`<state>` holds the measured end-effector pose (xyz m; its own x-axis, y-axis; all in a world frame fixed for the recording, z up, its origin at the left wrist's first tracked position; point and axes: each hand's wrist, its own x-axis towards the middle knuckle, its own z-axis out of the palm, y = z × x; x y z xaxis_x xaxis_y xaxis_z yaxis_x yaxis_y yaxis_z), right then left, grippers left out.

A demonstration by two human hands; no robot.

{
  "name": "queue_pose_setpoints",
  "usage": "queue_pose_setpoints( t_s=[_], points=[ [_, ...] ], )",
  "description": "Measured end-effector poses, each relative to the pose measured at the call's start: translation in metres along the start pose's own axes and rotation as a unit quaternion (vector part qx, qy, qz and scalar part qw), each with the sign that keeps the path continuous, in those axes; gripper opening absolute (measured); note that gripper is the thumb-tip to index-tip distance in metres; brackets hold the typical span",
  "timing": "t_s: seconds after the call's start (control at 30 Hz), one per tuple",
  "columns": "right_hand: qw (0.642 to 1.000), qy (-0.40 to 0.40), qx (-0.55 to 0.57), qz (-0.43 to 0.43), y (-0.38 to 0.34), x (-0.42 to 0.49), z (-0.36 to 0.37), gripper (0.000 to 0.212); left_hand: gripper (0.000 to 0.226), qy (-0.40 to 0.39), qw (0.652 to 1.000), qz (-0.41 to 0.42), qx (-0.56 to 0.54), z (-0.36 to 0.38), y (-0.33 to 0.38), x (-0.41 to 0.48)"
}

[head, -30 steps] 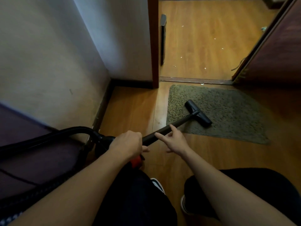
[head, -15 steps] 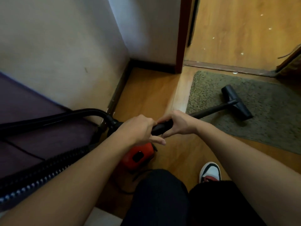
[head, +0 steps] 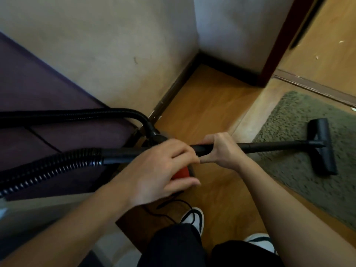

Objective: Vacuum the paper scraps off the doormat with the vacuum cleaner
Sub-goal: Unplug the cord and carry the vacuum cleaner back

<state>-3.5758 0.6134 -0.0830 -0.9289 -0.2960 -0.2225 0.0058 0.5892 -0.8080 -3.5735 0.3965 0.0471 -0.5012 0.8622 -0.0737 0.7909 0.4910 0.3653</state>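
Counted in view: one doormat [head: 300, 170], one vacuum wand [head: 269, 146] ending in one floor nozzle [head: 321, 146], two runs of black corrugated hose [head: 48, 168], and one red vacuum body [head: 181, 173], mostly hidden. Two hands are seen, left hand [head: 154, 170] and right hand [head: 221, 149], and two shoes [head: 194, 218]. Two paper scraps [head: 316, 57] are noted past the threshold; none can be made out on the mat.

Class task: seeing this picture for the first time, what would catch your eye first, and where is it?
At centre, the left hand and right hand grip the black vacuum wand. Its floor nozzle rests on the green doormat at right. A red vacuum body peeks out beneath the left hand.
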Motion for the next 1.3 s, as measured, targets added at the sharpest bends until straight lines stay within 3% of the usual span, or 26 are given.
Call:
queue_pose_setpoints(
  t_s=[0.13,0.27,0.37,0.43,0.67,0.83,1.0,1.3],
  points=[
    [0.999,0.016,-0.026,-0.025,-0.001,0.004,0.000,0.035,0.042,0.072,0.984,-0.113,-0.121,0.041,0.001,-0.033],
    [0.996,0.058,-0.047,-0.043,-0.002,-0.003,0.012,0.023,0.048,0.130,0.971,-0.165,-0.118,0.094,0.003,-0.054],
    [0.990,0.108,-0.050,-0.076,-0.012,-0.013,0.027,0.025,0.052,0.150,0.945,-0.262,-0.129,0.133,0.008,-0.071],
    [0.988,0.120,-0.062,-0.072,-0.023,-0.019,0.037,0.025,0.057,0.138,0.928,-0.324,-0.122,0.160,0.006,-0.084],
    [0.988,0.121,-0.099,-0.022,-0.026,-0.034,0.056,0.033,0.079,-0.020,0.890,-0.448,-0.084,0.239,-0.015,-0.137],
    [0.984,0.127,-0.111,-0.048,-0.021,-0.024,0.057,0.040,0.094,-0.077,0.897,-0.432,-0.054,0.278,-0.020,-0.148],
    [0.988,0.106,-0.094,-0.056,-0.013,-0.017,0.061,0.042,0.097,-0.037,0.928,-0.372,0.003,0.295,-0.027,-0.128],
    [0.987,0.094,-0.088,-0.095,-0.003,-0.017,0.067,0.037,0.095,-0.018,0.926,-0.373,0.048,0.306,-0.042,-0.117]
  ],
)
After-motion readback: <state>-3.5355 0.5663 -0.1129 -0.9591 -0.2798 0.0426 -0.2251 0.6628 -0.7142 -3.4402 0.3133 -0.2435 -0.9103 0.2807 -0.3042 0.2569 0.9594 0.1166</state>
